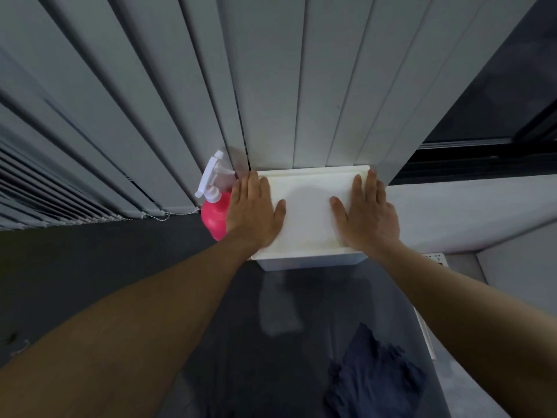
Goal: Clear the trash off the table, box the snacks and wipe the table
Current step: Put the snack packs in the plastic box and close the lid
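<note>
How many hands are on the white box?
2. The left hand lies flat on the box lid beside the pink spray bottle; the right hand lies flat on its other side.

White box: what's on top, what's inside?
Left hand and right hand lie flat on the lid of the white box. The shut lid hides whatever is inside.
</note>
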Demonstrator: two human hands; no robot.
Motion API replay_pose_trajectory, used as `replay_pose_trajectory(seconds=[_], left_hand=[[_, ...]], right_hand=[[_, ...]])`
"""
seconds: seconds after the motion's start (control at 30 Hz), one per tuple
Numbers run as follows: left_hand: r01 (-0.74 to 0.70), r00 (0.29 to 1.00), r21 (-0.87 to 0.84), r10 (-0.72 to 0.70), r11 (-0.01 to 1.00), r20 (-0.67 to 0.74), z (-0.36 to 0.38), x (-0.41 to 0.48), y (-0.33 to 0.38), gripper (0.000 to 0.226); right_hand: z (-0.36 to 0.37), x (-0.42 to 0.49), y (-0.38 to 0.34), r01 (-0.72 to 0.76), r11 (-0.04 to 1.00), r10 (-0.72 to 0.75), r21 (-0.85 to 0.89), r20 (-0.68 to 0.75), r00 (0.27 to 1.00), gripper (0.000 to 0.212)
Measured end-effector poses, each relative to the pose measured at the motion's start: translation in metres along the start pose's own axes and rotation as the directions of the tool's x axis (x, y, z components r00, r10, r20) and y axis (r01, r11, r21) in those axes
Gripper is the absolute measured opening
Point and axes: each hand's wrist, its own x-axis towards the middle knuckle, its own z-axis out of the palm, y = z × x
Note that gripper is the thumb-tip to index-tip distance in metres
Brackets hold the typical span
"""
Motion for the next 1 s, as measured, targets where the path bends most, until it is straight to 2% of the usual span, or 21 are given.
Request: replay_pose_trajectory(seconds=[0.17, 0.33, 0.5, 0.8, 1.0], left_hand=[[-0.109, 0.993, 0.052, 0.107, 0.993, 0.05, 0.012, 0.006, 0.004, 0.071], [-0.101, 0.995, 0.079, 0.099, 0.992, 0.034, 0.016, 0.007, 0.006, 0.076], [-0.109, 0.994, 0.084, 0.106, 0.991, 0.031, 0.017, 0.007, 0.007, 0.074], [-0.087, 0.996, 0.131, 0.086, 0.988, 0.016, 0.019, 0.007, 0.016, 0.081], [-0.098, 0.995, 0.121, 0.096, 0.988, 0.021, 0.019, 0.008, 0.015, 0.079]], right_hand=[[0.001, 0.001, 0.0, 0.02, 0.999, -0.021, -0.046, -0.026, 0.999, 0.084], [0.004, 0.007, -0.008, 0.086, 0.992, -0.086, -0.088, -0.001, 0.996, 0.088], [0.008, 0.007, -0.031, 0.046, 0.996, -0.048, -0.076, -0.031, 0.998, 0.081], [0.01, 0.007, -0.029, 0.052, 0.993, -0.058, -0.102, -0.058, 0.997, 0.078], [0.014, 0.001, -0.036, 0.069, 0.993, -0.067, -0.091, 0.022, 0.998, 0.077]])
